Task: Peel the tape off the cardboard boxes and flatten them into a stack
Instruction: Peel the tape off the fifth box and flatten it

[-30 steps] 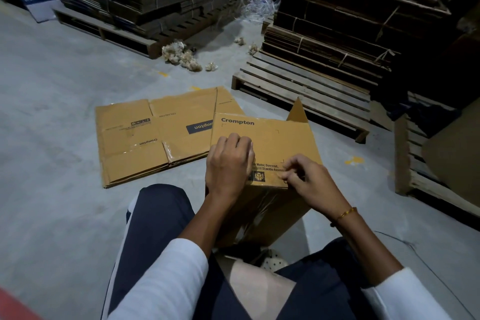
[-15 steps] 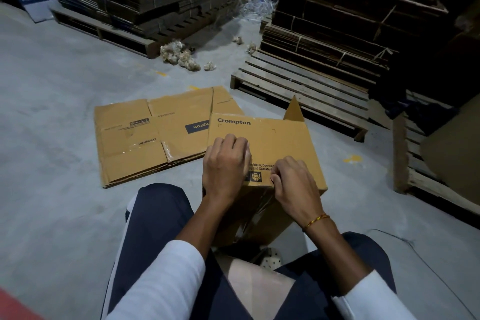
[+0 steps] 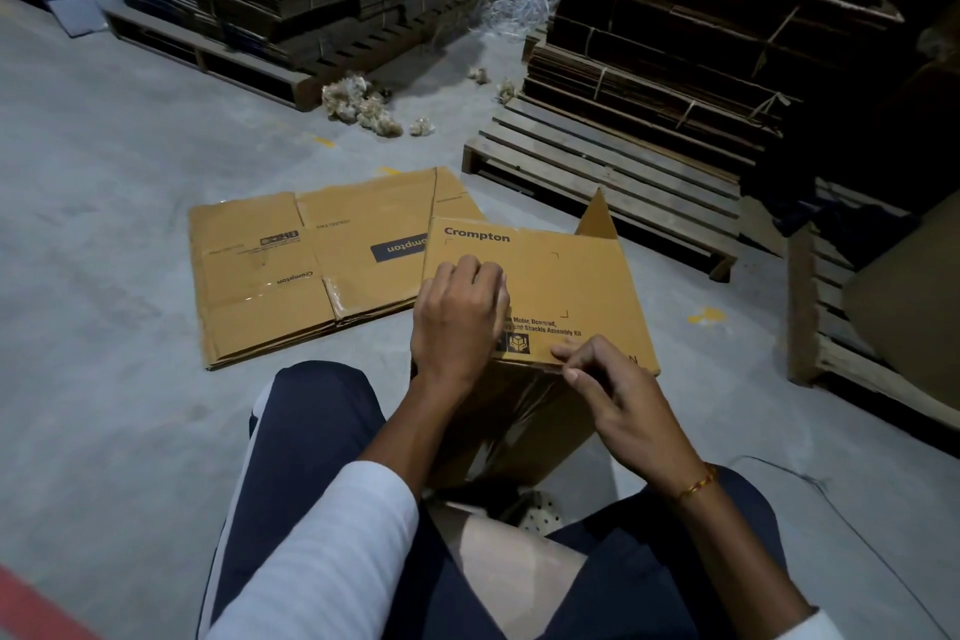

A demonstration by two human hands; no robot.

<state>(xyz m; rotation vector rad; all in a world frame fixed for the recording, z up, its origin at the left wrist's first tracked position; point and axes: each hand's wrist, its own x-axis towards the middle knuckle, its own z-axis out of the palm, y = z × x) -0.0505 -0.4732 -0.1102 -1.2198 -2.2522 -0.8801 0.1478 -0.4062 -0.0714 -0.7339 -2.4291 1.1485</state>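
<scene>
A brown Crompton cardboard box [image 3: 571, 281] stands between my knees, its printed panel facing up and one flap raised at the far side. My left hand [image 3: 457, 322] rests on the panel with curled fingers, holding the box down. My right hand [image 3: 608, 390] picks at the panel's near edge, thumb and forefinger pinching there where clear tape [image 3: 519, 421] covers the shiny side below. A stack of flattened boxes [image 3: 317, 265] lies on the floor to the left.
An empty wooden pallet [image 3: 613, 177] lies beyond the box, with tied cardboard bundles [image 3: 691, 36] behind it. More loaded pallets [image 3: 291, 0] stand at the back left. Crumpled tape wads [image 3: 363, 104] litter the grey floor [image 3: 104, 203]. Another pallet [image 3: 831, 338] leans at right.
My right hand slid along the box's near edge, inward and then back to the right, and now pinches at the edge. The left hand stayed on the panel.
</scene>
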